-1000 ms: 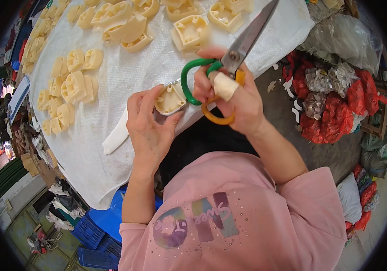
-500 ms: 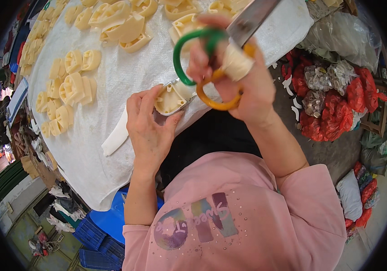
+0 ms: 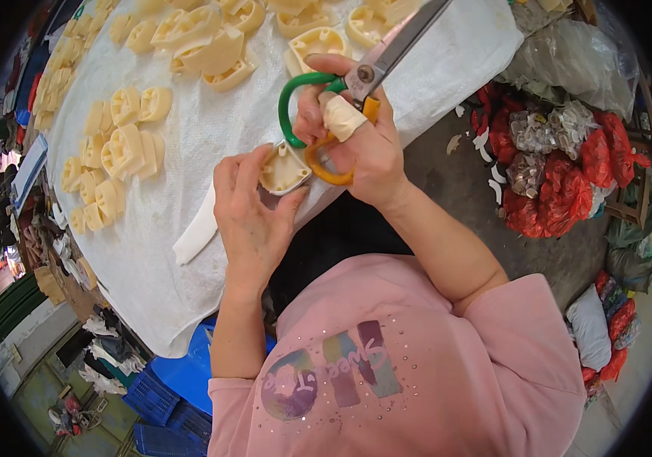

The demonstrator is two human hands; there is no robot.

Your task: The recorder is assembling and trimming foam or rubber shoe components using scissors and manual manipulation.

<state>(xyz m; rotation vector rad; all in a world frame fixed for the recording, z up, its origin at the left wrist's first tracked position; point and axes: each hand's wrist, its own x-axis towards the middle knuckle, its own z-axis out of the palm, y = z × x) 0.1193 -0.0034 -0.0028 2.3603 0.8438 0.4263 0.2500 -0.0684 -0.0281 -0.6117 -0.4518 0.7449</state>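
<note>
green-and-orange-handled scissors (image 3: 365, 74), blades angled up and right; cream molded piece (image 3: 284, 169), hollow side up, near handles.

Pale script lettering (image 3: 339, 369) ran over large purple and grey-green block shapes (image 3: 387, 381) on the front of a pink shirt (image 3: 470, 373).

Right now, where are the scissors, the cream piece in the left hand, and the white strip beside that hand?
Scissors (image 3: 365, 75): head view, on the pivot screw.
Cream piece (image 3: 283, 169): head view, on its hollow inside.
White strip (image 3: 198, 231): head view, mid-length.
</note>
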